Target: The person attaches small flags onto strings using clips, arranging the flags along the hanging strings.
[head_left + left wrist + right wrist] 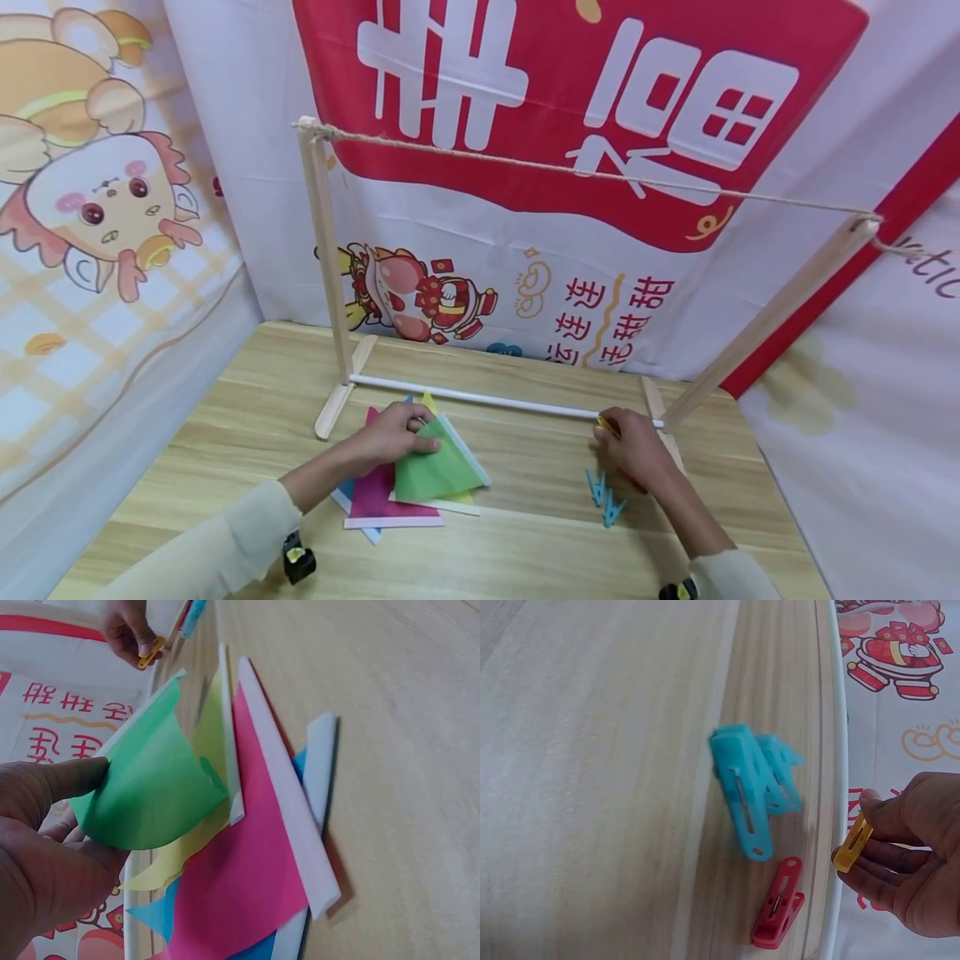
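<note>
Pale sleeves [202, 542] come in along the bottom of the head view, both cut off by its edge, with a black device [298, 562] at each wrist, the right one only partly in frame. The left hand [393, 433] pinches a green flag [442, 467], thumb on the near face; the fingers behind the cloth are mostly hidden. In the left wrist view that flag curls above an overlapping pile on the table [525, 550]: a yellow flag [214, 742] partly covered, a pink flag [232, 892], and lowest a blue flag [154, 919], seen only in slivers beside the pink.

The right hand [922, 855] pinches a yellow clip [855, 844] between thumb and fingers; in the head view, little of the clip shows. Just beside this hand lie two blue clips [741, 791], one overlapping the other in the right wrist view, and a red clip [780, 904] that the hand largely screens from the head camera. The same hand covers part of a white rod [480, 396]; whether they touch, I cannot tell. Rope [525, 162] spans the wooden posts [324, 250] above.
</note>
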Demonstrator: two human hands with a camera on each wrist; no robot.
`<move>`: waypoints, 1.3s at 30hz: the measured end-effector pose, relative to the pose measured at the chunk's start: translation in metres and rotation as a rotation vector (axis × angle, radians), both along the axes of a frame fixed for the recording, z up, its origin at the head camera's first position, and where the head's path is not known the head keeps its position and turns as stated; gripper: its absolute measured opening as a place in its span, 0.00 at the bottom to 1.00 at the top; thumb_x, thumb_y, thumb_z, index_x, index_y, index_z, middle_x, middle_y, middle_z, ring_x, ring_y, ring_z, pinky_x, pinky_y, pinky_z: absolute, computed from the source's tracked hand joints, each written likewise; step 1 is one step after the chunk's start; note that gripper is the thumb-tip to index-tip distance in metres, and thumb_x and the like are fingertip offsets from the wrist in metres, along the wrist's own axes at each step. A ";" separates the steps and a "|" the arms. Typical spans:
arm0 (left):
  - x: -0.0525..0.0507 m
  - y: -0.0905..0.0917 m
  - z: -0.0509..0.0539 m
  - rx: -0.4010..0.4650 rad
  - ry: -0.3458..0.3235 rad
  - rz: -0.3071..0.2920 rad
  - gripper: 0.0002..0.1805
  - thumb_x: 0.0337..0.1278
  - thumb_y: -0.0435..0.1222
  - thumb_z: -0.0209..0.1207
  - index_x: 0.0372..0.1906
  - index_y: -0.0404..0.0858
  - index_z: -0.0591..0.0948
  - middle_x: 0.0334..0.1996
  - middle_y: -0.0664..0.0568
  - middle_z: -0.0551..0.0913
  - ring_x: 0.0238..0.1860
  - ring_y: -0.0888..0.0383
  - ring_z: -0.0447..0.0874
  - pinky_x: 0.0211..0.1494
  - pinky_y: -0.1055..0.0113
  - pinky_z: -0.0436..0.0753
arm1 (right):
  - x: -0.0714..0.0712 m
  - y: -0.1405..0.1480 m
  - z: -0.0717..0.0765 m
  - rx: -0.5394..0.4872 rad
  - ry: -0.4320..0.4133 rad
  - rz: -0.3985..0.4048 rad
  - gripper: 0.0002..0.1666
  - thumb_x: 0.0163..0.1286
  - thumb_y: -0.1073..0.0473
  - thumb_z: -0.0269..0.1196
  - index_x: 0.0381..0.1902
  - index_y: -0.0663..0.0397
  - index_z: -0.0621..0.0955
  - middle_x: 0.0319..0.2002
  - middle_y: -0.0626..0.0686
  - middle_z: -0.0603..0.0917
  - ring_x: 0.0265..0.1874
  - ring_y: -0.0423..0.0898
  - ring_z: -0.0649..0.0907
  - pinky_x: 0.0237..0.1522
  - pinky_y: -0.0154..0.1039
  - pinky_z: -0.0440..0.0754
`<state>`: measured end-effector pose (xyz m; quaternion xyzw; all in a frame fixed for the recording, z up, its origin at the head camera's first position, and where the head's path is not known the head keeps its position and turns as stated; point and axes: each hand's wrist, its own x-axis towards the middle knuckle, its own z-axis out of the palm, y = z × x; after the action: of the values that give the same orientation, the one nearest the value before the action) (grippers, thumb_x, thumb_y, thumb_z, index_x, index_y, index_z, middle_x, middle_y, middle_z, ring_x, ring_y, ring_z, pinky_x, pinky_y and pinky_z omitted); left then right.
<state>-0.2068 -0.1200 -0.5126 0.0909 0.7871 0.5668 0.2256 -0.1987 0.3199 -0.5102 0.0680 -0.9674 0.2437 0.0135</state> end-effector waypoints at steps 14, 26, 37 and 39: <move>-0.006 -0.012 -0.002 0.135 -0.170 0.105 0.13 0.68 0.28 0.71 0.54 0.30 0.85 0.49 0.46 0.88 0.52 0.54 0.87 0.59 0.62 0.92 | -0.005 -0.010 0.006 -0.032 0.018 0.020 0.24 0.82 0.61 0.70 0.66 0.74 0.84 0.46 0.66 0.94 0.46 0.57 0.92 0.54 0.60 0.92; -0.018 -0.019 0.005 0.194 -0.165 0.207 0.20 0.82 0.41 0.66 0.66 0.34 0.84 0.61 0.43 0.87 0.61 0.50 0.87 0.68 0.57 0.89 | -0.016 -0.024 0.019 -0.097 -0.061 -0.020 0.21 0.80 0.58 0.73 0.62 0.69 0.88 0.51 0.64 0.95 0.50 0.59 0.95 0.57 0.57 0.94; -0.031 -0.017 0.019 0.268 -0.091 0.238 0.16 0.87 0.43 0.63 0.59 0.34 0.84 0.50 0.49 0.87 0.52 0.56 0.87 0.58 0.64 0.89 | -0.021 -0.027 0.035 -0.101 -0.058 -0.001 0.24 0.79 0.54 0.75 0.59 0.70 0.89 0.47 0.64 0.96 0.47 0.57 0.96 0.47 0.51 0.96; -0.034 -0.016 0.023 0.270 -0.077 0.245 0.17 0.87 0.45 0.63 0.60 0.34 0.85 0.49 0.50 0.88 0.51 0.57 0.87 0.57 0.64 0.89 | -0.022 -0.027 0.037 -0.106 -0.067 -0.010 0.24 0.80 0.54 0.74 0.60 0.70 0.89 0.48 0.63 0.96 0.47 0.56 0.95 0.47 0.51 0.96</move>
<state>-0.2408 -0.1361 -0.4899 0.0020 0.6999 0.6936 0.1703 -0.2206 0.2929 -0.4730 0.0540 -0.9534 0.2964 -0.0139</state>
